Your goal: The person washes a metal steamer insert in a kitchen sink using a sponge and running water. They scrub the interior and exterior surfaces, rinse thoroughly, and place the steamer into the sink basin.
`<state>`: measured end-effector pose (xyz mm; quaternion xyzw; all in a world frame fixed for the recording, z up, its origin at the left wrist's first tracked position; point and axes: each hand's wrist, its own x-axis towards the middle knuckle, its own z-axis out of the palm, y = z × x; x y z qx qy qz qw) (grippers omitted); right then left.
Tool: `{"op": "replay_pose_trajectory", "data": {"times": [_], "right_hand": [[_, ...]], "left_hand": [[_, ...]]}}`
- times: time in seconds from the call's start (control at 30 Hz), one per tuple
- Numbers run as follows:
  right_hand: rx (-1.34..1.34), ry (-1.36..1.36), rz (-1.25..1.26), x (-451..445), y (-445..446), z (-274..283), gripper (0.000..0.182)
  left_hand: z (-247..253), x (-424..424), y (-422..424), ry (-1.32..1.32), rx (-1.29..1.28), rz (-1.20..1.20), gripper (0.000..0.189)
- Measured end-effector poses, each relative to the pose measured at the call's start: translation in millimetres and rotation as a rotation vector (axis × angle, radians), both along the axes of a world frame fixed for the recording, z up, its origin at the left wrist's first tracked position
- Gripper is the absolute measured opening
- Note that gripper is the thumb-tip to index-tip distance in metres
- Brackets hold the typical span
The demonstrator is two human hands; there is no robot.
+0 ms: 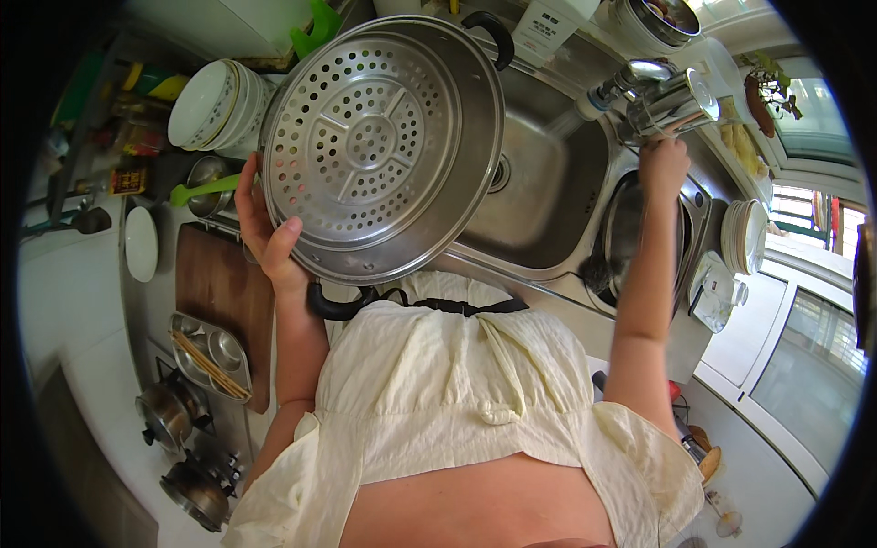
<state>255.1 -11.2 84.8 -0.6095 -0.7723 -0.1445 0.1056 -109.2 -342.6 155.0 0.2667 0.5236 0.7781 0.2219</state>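
Note:
My left hand (267, 236) grips the left rim of a large stainless steel steamer pot (473, 157), tilted so its perforated steamer plate (370, 140) faces me. The pot has two black handles and is held over the left part of the steel sink (541, 198). My right hand (663, 164) is at the far right, beside the lower end of a shiny metal cylinder next to the faucet (634, 75); its fingers are curled, and what they touch is partly hidden. Water sprays from the faucet head into the sink.
A dark pan or lid (623, 226) lies under my right forearm. Stacked bowls (205, 106) stand at the left, above a wooden cutting board (223, 281) and a metal tray with chopsticks (212, 363). Stacked plates (743, 236) are at the right. A white bottle (548, 31) stands behind the sink.

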Motion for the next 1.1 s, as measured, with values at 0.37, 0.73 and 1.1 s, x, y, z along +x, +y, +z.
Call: {"op": "replay_pose_trajectory", "data": {"times": [0.37,0.73,1.1], "right_hand": [[-0.919,2.204,-0.253,-76,-41,-132,0.027],[-1.03,3.086,-0.336,-111,-41,-126,0.039],[-0.893,3.091,-0.468,-100,-26,-146,0.03]], "left_hand": [[-5,-12,25,0.057,-0.01,-0.079,0.085],[-9,-12,21,0.038,-0.017,-0.071,0.084],[-6,-6,21,0.055,-0.028,-0.075,0.084]]}}
